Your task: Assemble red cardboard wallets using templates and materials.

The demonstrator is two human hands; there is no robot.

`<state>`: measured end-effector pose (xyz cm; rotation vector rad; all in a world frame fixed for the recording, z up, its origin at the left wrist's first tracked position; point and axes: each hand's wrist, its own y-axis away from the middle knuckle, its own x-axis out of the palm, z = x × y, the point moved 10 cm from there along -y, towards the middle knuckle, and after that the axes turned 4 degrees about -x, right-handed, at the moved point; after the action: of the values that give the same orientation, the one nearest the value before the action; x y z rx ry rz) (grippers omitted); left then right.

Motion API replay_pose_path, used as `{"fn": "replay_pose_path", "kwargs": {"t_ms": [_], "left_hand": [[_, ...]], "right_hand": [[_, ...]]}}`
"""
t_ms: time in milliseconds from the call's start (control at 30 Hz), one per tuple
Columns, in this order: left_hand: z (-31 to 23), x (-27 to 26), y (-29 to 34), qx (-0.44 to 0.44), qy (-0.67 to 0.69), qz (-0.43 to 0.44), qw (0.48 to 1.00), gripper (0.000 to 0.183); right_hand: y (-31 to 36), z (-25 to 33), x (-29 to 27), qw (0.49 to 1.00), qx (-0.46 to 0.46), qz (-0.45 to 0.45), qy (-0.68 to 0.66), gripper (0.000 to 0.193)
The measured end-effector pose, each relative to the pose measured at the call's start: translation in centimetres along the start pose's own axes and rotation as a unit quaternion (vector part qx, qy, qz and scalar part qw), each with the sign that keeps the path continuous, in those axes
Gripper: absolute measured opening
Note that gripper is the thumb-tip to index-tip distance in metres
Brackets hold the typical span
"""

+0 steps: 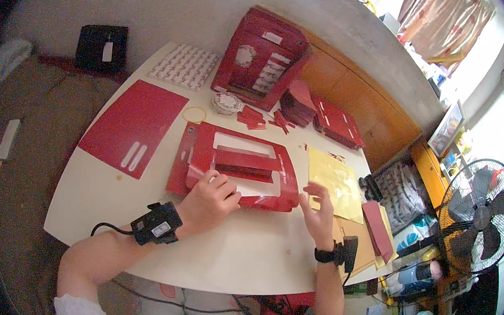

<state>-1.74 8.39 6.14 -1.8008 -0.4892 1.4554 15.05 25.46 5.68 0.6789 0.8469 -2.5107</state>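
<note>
In front of me on the table lies a red cardboard box piece [286, 186] with rounded corners and pale window areas. A dark red strip [244, 161] crosses its middle. My left hand [213, 200] is closed at the near left part of this piece, its fingertips pinching the red card there. By the right edge, my right hand [318, 215] has thumb and fingers apart, with nothing in it. Whether its thumb touches the card I cannot tell. Both wrists carry strapped black devices.
A flat red sheet [135, 119] with two slots lies left. Behind stand an upright red box [262, 56], stacked red cards [298, 104] and a red stack [338, 122]. Yellow sheets [339, 183] lie right, a white patterned sheet [185, 66] far left. A black fan [480, 215] stands beyond.
</note>
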Motion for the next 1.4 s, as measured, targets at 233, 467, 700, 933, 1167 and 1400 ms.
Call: {"fn": "replay_pose_path", "kwargs": {"t_ms": [233, 467, 700, 933, 1167, 1400], "left_hand": [[1.5, -1.1, 0.1, -0.056, 0.027, -0.031, 0.998, 0.029], [0.3, -1.9, 0.1, -0.016, 0.033, -0.04, 0.999, 0.032], [-1.4, -1.2, -0.3, 0.015, 0.088, -0.03, 0.996, 0.041], [-2.8, -2.2, -0.3, 0.043, 0.057, -0.06, 0.996, 0.039], [-2.8, -2.2, -0.2, 0.036, 0.055, -0.096, 0.993, 0.031], [-1.6, -2.5, -0.3, -0.001, 0.05, -0.09, 0.995, 0.026]], "right_hand": [[0.8, 0.6, 5.0, 0.945, 0.063, 0.163, -0.278, 0.032], [2.5, 1.3, 5.3, 0.951, 0.207, 0.223, -0.05, 0.028], [2.9, 2.5, 7.3, 0.934, 0.061, 0.214, -0.278, 0.026], [3.3, 2.8, 8.2, 0.936, 0.002, 0.182, -0.302, 0.025], [3.2, 4.7, 7.6, 0.955, -0.07, 0.163, -0.239, 0.026], [2.3, 9.0, 2.3, 0.975, -0.21, -0.07, -0.029, 0.034]]}}
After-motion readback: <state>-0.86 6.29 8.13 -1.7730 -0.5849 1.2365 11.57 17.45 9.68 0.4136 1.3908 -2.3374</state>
